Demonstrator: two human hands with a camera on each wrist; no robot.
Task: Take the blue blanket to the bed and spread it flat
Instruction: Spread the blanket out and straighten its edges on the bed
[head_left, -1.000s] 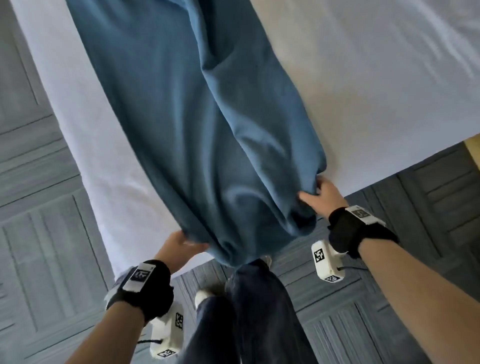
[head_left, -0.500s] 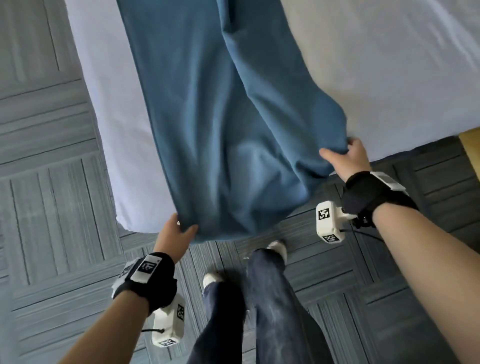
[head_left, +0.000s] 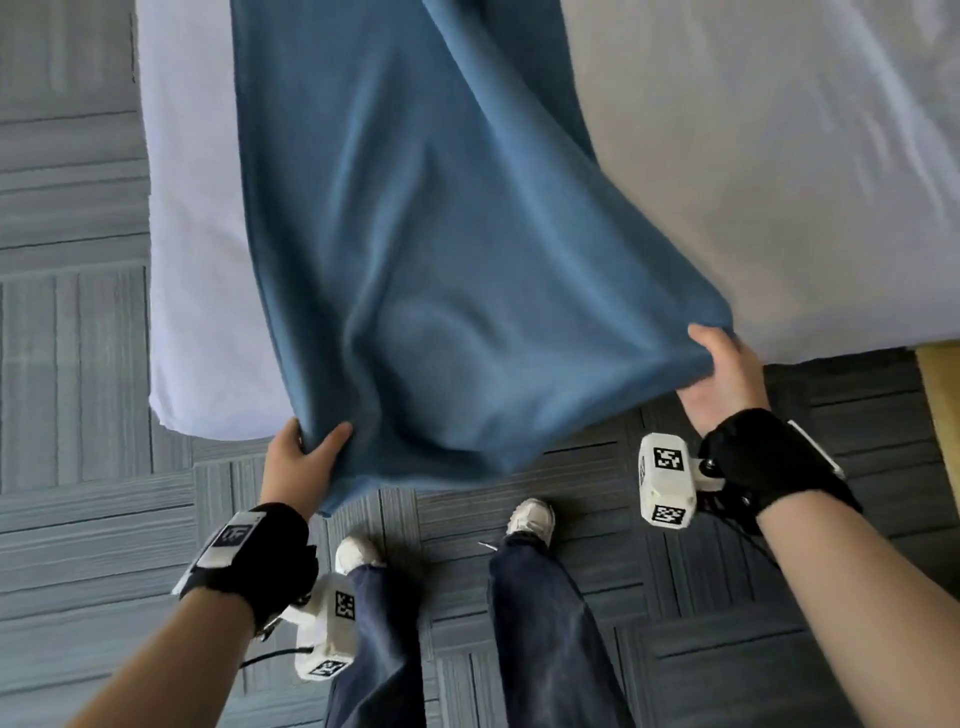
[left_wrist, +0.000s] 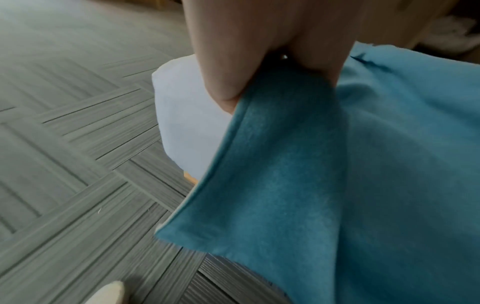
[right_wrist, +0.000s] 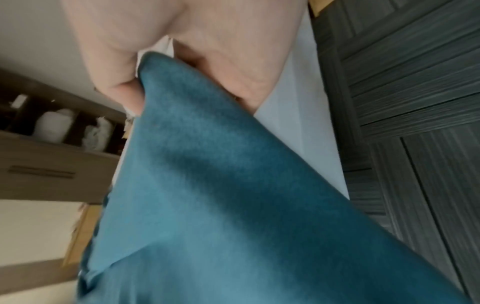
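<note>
The blue blanket (head_left: 426, 249) lies lengthwise over the white bed (head_left: 753, 156), and its near end hangs in the air past the bed's foot edge. My left hand (head_left: 306, 457) pinches the near left corner, thumb on top. My right hand (head_left: 727, 374) grips the near right corner just off the mattress edge. In the left wrist view the thumb and fingers (left_wrist: 226, 86) clamp the hemmed edge of the blanket (left_wrist: 324, 185). The right wrist view shows the blanket (right_wrist: 207, 185) bunched between thumb and fingers (right_wrist: 122, 90). A fold runs along the blanket's right side.
Grey patterned carpet tiles (head_left: 78, 364) surround the bed. My legs and white shoes (head_left: 530, 519) stand at the foot of the bed. A wooden bed frame corner (head_left: 940, 415) shows at the right. A wooden shelf unit (right_wrist: 52, 144) appears in the right wrist view.
Both hands have moved apart, the right one up and to the right, stretching the blanket's near end wider. My view has shifted so that more of the floor shows.
</note>
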